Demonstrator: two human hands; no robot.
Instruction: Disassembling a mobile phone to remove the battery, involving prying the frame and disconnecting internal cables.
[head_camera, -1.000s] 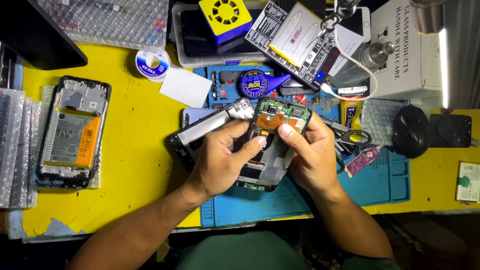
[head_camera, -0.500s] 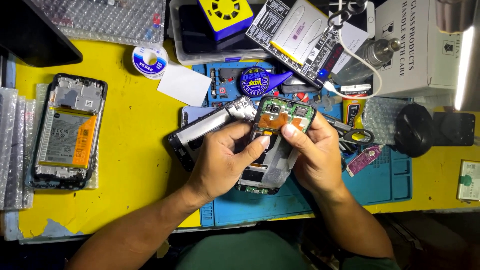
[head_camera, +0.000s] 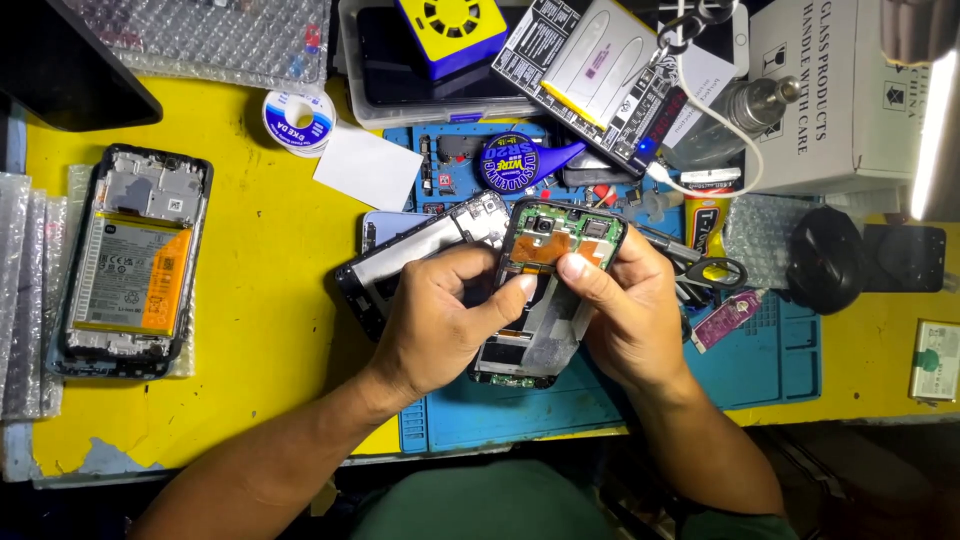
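Note:
Both my hands hold an opened phone (head_camera: 553, 262) with its back cover off, showing the camera and an orange flex strip, above the blue work mat (head_camera: 770, 370). My left hand (head_camera: 445, 320) grips its left side, thumb pressing on the middle of the board. On the right side, my right hand (head_camera: 630, 310) has its thumb laid on the upper part. A second phone frame (head_camera: 415, 255) lies just left, under my left hand.
Another opened phone with its battery showing (head_camera: 130, 262) lies at the left on the yellow table (head_camera: 270, 330). A solder wick roll (head_camera: 298, 120), white card (head_camera: 367, 165), battery tester board (head_camera: 600, 75), scissors (head_camera: 705, 268), black puck (head_camera: 825, 258) and white box (head_camera: 845, 95) stand around.
My hands and the phone stay in the same place; my left thumb has shifted slightly on the board.

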